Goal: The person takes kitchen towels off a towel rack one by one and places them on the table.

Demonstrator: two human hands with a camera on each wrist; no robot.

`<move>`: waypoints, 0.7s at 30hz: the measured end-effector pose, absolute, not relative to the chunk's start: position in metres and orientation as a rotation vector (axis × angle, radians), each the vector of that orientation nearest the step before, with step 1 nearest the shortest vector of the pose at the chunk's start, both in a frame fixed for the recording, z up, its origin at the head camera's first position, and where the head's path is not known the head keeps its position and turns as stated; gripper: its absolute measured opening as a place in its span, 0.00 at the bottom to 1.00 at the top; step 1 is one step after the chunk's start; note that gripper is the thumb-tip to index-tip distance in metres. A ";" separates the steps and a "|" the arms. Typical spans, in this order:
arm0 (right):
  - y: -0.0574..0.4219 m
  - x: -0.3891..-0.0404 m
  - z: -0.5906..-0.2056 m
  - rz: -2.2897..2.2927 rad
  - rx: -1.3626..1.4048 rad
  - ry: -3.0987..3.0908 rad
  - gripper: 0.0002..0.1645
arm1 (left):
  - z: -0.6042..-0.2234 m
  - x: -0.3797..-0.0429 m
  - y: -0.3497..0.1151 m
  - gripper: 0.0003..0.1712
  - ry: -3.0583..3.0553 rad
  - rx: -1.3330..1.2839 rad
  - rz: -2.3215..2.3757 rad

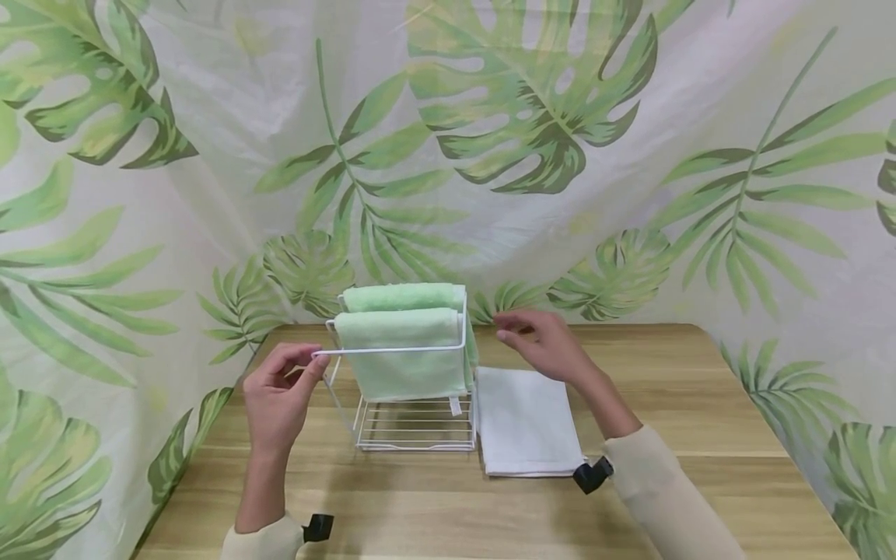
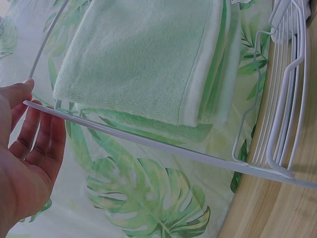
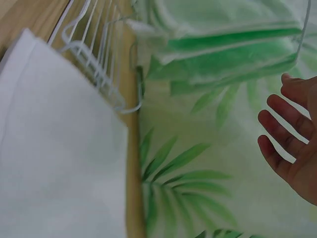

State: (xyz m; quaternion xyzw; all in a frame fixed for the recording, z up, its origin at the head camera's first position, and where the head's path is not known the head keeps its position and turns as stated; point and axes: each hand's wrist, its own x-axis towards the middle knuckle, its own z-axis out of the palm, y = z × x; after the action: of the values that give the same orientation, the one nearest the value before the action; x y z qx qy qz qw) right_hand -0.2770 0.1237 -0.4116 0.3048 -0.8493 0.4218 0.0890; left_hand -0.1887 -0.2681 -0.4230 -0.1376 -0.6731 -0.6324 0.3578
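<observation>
A white wire rack (image 1: 392, 351) stands on the table, with slatted bars along its base. Over its upper bars hang two light green towels, a front one (image 1: 399, 373) and a back one (image 1: 406, 297). My left hand (image 1: 276, 393) pinches the left front corner of the top rail between thumb and fingers; in the left wrist view that hand (image 2: 29, 153) grips the rail's bend. To the right of the rack, my right hand (image 1: 549, 346) hovers with relaxed fingers and holds nothing. The right wrist view shows its fingers (image 3: 287, 124) apart from the towels.
A folded white cloth (image 1: 528, 424) lies flat on the wooden table (image 1: 434, 513), close against the rack's right side. A small white label (image 1: 455, 406) hangs below the front towel. Behind the table rises a leaf-patterned curtain (image 1: 231, 155). Black wrist cameras sit at both sleeves.
</observation>
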 end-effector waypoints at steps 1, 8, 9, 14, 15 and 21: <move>0.121 -0.273 -0.406 1.245 0.924 -2.509 0.19 | -0.424 -0.189 -0.268 0.09 -1.725 -0.367 -1.640; 0.102 -0.253 -0.373 1.157 1.012 -2.379 0.18 | -0.425 -0.190 -0.269 0.10 -1.703 -0.389 -1.656; 0.100 -0.251 -0.369 1.145 1.025 -2.359 0.18 | -0.425 -0.190 -0.268 0.10 -1.702 -0.390 -1.657; 0.089 -0.245 -0.356 1.085 1.089 -2.264 0.18 | -0.424 -0.189 -0.268 0.09 -1.721 -0.383 -1.631; 0.088 -0.244 -0.354 1.082 1.103 -2.252 0.18 | -0.424 -0.188 -0.268 0.09 -1.735 -0.375 -1.618; 0.079 -0.246 -0.347 1.082 1.147 -2.242 0.20 | -0.422 -0.188 -0.268 0.09 -1.797 -0.322 -1.577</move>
State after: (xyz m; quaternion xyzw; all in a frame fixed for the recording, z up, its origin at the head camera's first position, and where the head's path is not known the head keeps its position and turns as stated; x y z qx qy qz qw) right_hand -0.2457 0.0794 -0.3474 0.4102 -0.8016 0.3867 0.1992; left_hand -0.1877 -0.2680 -0.4222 -0.1246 -0.6958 -0.6108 0.3567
